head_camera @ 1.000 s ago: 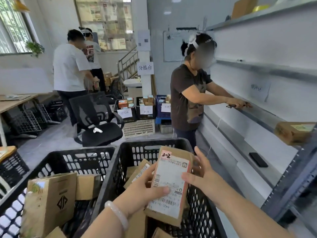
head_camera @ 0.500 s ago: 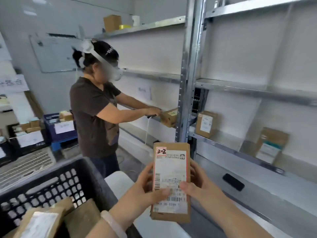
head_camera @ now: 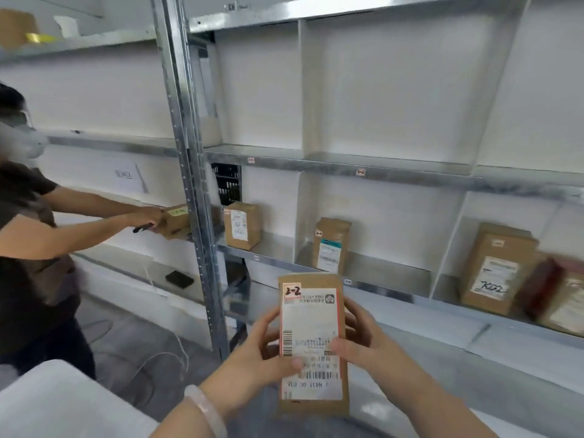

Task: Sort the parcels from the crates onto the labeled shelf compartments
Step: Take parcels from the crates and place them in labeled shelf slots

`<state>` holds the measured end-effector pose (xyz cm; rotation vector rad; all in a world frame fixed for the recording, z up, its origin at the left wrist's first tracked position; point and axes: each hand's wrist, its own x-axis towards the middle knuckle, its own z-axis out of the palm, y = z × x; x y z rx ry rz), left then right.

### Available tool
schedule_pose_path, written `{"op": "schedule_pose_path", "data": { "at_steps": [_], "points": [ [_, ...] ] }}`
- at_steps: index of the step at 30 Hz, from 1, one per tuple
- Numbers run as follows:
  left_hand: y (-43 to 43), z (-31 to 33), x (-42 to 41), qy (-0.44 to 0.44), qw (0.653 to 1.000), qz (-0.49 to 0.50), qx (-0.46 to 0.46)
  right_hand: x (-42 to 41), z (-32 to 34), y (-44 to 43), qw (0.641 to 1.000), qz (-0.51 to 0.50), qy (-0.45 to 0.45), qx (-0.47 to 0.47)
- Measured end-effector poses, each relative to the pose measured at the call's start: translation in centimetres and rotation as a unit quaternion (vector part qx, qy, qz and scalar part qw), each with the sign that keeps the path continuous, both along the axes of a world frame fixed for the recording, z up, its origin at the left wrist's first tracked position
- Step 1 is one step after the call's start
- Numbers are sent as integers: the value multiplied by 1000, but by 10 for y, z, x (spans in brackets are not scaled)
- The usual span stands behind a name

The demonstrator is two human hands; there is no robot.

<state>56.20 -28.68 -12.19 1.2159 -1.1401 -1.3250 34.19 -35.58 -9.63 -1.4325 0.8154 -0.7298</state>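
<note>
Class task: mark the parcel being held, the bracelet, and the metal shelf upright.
Held parcel [head_camera: 311, 317], head view: its white label.
Bracelet [head_camera: 203, 406], head view: band on the left wrist.
Metal shelf upright [head_camera: 189, 184], head view: mid-height on its front face.

At nine o'clock a second person [head_camera: 28, 216] in a dark top stretches both arms toward three o'clock, holding a dark pen-like tool [head_camera: 142, 228]. A flat black device [head_camera: 179, 278] lies at eight o'clock, and a white rounded surface [head_camera: 63, 406] fills seven o'clock.

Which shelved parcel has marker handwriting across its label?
The big brown box in the right compartment; the two smaller parcels left of it show printed labels only.
</note>
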Motion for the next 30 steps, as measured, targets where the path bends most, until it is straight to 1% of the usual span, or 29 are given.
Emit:
{"op": "schedule_pose_path", "data": {
  "at_steps": [3,6,9,12,19,26,30],
  "points": [
    [-41,-5,-53,-22,999,-24,-15,-58,1,-28,999,-30,9,11],
    [-74,-10,-100,-23,999,-36,-22,-105,2,-50,998,-46,25,19],
    [-97,-15,-131,-19,998,-57,-17,-140,-5,-69,999,-40,30,18],
    [-117,-18,-146,-18,997,-69,-6,-158,-15,-88,999,-34,24,28],
    [-178,-29,-151,-27,996,-88,15,-157,-35,-136,996,-74,20,51],
    [-267,-43,-118,-78,990,-117,27,-124,-51,-221,990,-116,44,65],
    [-318,-62,-92,-107,991,-78,28,-102,-59,-272,983,-157,73,58]
  ]
}}
